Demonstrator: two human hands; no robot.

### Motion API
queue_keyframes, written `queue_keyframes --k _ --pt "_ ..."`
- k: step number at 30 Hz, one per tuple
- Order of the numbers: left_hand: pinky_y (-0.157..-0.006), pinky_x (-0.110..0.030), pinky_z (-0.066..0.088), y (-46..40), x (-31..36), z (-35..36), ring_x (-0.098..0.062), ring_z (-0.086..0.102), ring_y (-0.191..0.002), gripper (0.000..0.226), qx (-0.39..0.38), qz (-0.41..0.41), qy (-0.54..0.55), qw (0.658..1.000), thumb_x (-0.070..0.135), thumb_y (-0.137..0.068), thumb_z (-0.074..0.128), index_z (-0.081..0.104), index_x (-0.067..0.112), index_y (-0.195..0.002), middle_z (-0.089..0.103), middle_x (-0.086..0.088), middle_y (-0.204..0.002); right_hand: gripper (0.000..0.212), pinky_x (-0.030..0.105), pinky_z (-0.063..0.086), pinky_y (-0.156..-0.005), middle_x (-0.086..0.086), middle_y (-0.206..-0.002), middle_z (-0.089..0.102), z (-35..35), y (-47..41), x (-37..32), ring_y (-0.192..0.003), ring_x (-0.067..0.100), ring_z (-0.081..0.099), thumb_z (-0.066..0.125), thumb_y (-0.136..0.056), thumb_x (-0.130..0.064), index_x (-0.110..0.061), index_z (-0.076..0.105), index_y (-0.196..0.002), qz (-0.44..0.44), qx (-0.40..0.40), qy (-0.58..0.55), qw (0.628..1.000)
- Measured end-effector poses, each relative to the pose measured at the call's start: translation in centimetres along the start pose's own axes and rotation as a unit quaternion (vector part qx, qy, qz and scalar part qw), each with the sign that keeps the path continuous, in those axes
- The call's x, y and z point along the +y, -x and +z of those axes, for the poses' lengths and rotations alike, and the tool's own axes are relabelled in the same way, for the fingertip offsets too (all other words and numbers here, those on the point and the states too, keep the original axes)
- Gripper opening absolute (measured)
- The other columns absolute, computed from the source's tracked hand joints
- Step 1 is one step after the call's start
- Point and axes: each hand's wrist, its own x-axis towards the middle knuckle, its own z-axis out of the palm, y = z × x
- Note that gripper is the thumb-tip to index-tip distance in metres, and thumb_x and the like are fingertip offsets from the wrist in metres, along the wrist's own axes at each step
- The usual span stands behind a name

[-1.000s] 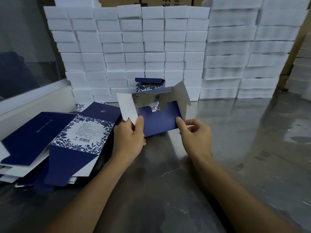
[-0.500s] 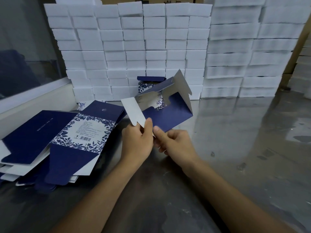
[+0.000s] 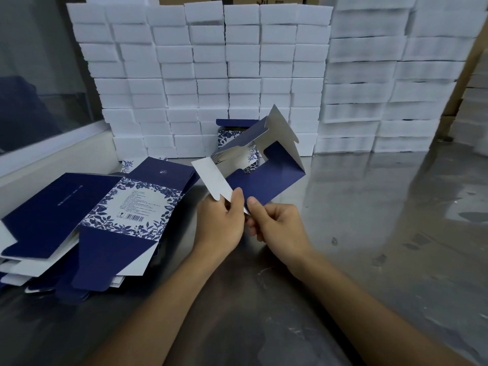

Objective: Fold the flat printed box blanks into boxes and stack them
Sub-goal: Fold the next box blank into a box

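A dark blue printed box blank [image 3: 266,178], half opened into a tube with white flaps sticking out, is held in the air above the table. My left hand [image 3: 220,225] pinches its near left white flap. My right hand [image 3: 277,225] pinches its near lower edge, thumb on top. A pile of flat blue and floral blanks [image 3: 87,215] lies on the table to the left. A folded blue box [image 3: 232,130] stands behind the held blank, partly hidden by it.
A wall of stacked white blocks [image 3: 211,75] fills the back of the shiny metal table [image 3: 369,233]. Taller white stacks [image 3: 396,80] stand at back right. A window ledge [image 3: 52,151] runs along the left. Brown cartons sit behind.
My right hand has moved left from the blank's right corner to meet the left hand at the near edge. The blank has tilted and flattened, its far right end swinging up.
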Motion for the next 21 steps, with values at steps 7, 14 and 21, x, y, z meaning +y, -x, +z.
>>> queue_keyframes --k 7,14,21 --pt "-0.060 -0.050 0.055 0.1 0.2 -0.1 -0.023 0.065 -0.056 0.036 -0.018 -0.013 0.010 1.000 0.022 -0.097 0.055 0.062 0.004 -0.067 0.066 -0.009 -0.061 0.050 0.015 0.043 -0.049 -0.002 -0.049 0.059 -0.5 -0.3 0.2 -0.045 0.004 0.050 0.054 -0.103 -0.033 -0.008 0.064 -0.060 -0.003 0.038 -0.010 0.999" --pt "-0.061 -0.049 0.056 -0.1 0.1 0.0 -0.018 0.064 -0.054 0.035 -0.031 -0.021 0.007 0.999 0.023 -0.098 0.055 0.062 0.007 -0.067 0.063 -0.004 -0.058 0.052 0.018 0.039 -0.046 0.000 -0.049 0.055 -1.1 -0.6 0.4 -0.045 0.008 0.044 0.056 -0.101 -0.039 -0.013 0.062 -0.057 0.003 0.051 -0.020 0.998" --pt "-0.059 -0.047 0.057 -0.1 0.0 -0.1 -0.011 0.062 -0.051 0.041 -0.041 -0.032 0.014 0.999 0.024 -0.098 0.054 0.057 0.017 -0.057 0.066 0.006 -0.060 0.051 0.017 0.037 -0.044 -0.002 -0.046 0.050 -2.1 -1.3 0.5 -0.043 0.005 0.041 0.052 -0.103 -0.031 -0.007 0.059 -0.059 0.010 0.114 -0.021 0.993"
